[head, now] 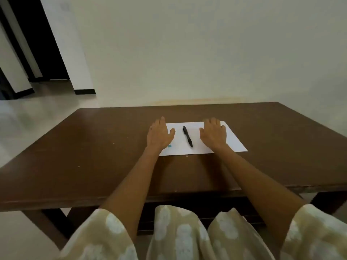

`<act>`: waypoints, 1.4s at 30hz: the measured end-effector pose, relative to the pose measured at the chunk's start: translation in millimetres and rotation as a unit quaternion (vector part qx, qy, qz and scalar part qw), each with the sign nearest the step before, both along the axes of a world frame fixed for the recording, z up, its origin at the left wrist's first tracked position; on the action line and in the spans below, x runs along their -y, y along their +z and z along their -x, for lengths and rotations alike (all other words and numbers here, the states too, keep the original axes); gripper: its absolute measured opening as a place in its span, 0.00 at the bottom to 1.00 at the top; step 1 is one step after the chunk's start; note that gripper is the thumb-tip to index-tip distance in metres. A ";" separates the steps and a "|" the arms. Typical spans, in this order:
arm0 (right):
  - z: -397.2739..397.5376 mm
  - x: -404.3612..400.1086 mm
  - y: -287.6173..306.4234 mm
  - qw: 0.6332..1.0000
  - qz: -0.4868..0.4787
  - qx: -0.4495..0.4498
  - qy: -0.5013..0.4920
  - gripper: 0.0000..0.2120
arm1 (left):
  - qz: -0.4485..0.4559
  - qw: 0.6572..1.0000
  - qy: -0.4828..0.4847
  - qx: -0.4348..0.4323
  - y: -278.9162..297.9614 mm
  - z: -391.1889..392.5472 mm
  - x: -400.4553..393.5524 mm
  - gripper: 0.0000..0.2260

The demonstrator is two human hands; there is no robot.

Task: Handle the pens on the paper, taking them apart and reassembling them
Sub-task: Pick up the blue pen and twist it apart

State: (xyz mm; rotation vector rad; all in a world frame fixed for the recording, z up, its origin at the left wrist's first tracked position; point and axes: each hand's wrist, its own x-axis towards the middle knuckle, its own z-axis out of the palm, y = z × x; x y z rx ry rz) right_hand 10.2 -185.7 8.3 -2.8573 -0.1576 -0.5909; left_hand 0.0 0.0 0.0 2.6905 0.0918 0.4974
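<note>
A black pen (pixel 187 136) lies whole on a white sheet of paper (pixel 235 141), its tip pointing toward me. My left hand (pixel 159 133) rests flat, palm down, on the left edge of the paper, a short way left of the pen. Flat on the paper to the pen's right lies my right hand (pixel 214 133), also palm down. Neither hand touches the pen or holds anything. A small blue mark (pixel 169 146) shows on the paper beside my left wrist.
The paper lies on a dark brown wooden table (pixel 93 147) whose far edge runs along a pale wall. A doorway opens at the far left over a light floor. My patterned clothing fills the bottom of the view.
</note>
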 end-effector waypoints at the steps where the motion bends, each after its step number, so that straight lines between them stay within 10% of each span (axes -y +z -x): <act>1: -2.4 4.3 1.1 1.000 0.008 -0.008 -0.024 0.19 | -0.006 1.000 0.000 0.000 0.0 -2.6 2.0 0.29; 12: -23.1 22.3 5.6 0.982 -0.159 -0.093 -0.048 0.20 | -0.003 1.000 -0.006 -0.003 -7.7 -8.9 -5.0 0.29; 22: -20.9 -20.4 33.2 0.865 -0.474 -0.102 0.126 0.14 | 0.088 0.993 -0.057 0.052 18.1 -21.2 20.7 0.26; 33: -44.7 -36.6 46.6 0.840 -0.482 -0.110 0.222 0.09 | 0.529 0.843 -0.070 0.063 46.7 -54.3 39.2 0.07; 42: -88.8 -45.0 92.4 0.860 -0.459 -0.073 0.208 0.15 | 0.586 0.802 -0.114 0.015 57.8 -76.4 39.8 0.09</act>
